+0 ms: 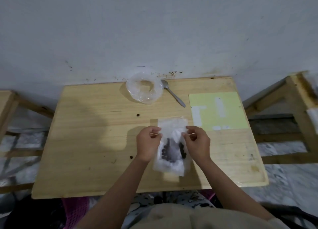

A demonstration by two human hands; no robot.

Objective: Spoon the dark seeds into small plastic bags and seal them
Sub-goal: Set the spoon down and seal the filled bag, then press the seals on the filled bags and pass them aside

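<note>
**Two hands hold a little bag of dark seeds**

The left hand (149, 143) has its fingers curled in tight. It pinches the left side of a small plastic bag (172, 146). The right hand (197, 142) is curled the same way and pinches the right side of the bag. The bag hangs between the two hands, just above the wooden table (89, 142). Both hands seem to hold something thin and pale orange too, but it is too small to tell what it is.

The dark seeds (166, 152) sit low in the bag, between the two wrists. One loose seed (138, 115) lies on the table past the left hand. Another loose seed (131, 157) lies just to the left of the left wrist.

Far past the hands, near the wall, is a clear plastic tub (144, 90). A metal spoon (173, 95) lies right beside it, with its handle pointing back toward the right hand.

Past the right hand and off to its right lies a pale green sheet (234, 115). It has white patches on it. They are blurry, and no words can be read.
</note>
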